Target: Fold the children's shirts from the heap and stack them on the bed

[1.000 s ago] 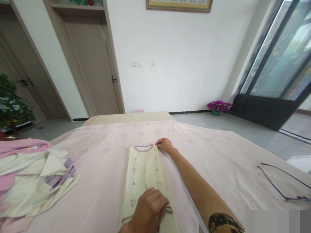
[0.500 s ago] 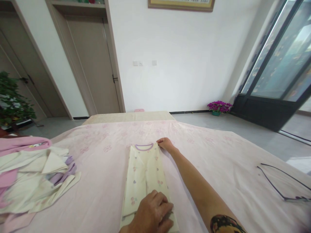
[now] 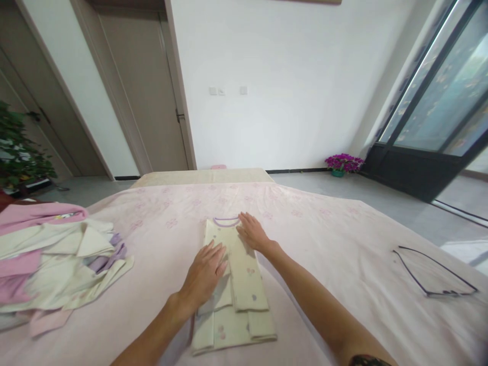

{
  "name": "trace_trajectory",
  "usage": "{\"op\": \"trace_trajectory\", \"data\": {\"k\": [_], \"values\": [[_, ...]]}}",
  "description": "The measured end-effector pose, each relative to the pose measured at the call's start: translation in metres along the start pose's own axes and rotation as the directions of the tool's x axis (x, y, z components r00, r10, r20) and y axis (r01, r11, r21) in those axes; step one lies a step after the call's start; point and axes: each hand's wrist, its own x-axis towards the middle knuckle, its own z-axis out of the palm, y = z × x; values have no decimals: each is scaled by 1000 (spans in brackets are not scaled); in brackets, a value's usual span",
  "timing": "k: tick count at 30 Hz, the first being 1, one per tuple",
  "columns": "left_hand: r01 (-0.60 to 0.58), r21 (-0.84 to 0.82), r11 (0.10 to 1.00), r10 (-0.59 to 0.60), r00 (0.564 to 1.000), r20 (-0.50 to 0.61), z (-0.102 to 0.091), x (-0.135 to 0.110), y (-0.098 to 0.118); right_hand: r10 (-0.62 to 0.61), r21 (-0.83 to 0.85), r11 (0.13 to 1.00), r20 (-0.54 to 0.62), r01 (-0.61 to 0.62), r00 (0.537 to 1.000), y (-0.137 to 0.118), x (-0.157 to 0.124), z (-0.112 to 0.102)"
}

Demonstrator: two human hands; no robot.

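Note:
A pale yellow shirt (image 3: 247, 284) with a purple neckline and small cherry and heart prints lies folded lengthwise, its sleeves laid down over the body. My left hand (image 3: 206, 272) rests flat on its left side, around mid-length, fingers stretched out. Near the neckline, my right hand (image 3: 252, 231) lies on the upper right shoulder with its fingers extended. Both palms press on the cloth without gripping it. Part of the left sleeve is hidden under my left hand.
A heap of clothes (image 3: 64, 259) in cream, pink and purple lies at the left. Black-framed glasses (image 3: 438, 293) rest at the right on the pink bedsheet (image 3: 335, 249). Beyond stand a potted purple flower (image 3: 343, 162), a leafy plant (image 3: 23, 147) and a door (image 3: 141, 86).
My left hand has moved forward from the shirt's lower end to its middle. My right hand has gone from pinching the shoulder corner to lying flat on it. The view has tilted slightly down.

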Motion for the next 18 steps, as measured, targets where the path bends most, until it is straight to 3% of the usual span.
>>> {"op": "trace_trajectory", "data": {"k": [3,5,10,18], "values": [[6,104,995,-14,997,80,12,-5,-17,-299,-55,952,48,301,953,-20,-29,4],[-34,131,991,16,991,133,20,-14,-19,-390,-55,916,93,396,916,-31,-49,8],[-127,125,984,102,977,189,23,-43,-16,-422,10,903,209,430,882,-44,-90,2],[-239,43,970,220,939,263,5,-78,-7,-404,43,911,293,410,867,-64,-137,-22]]}}
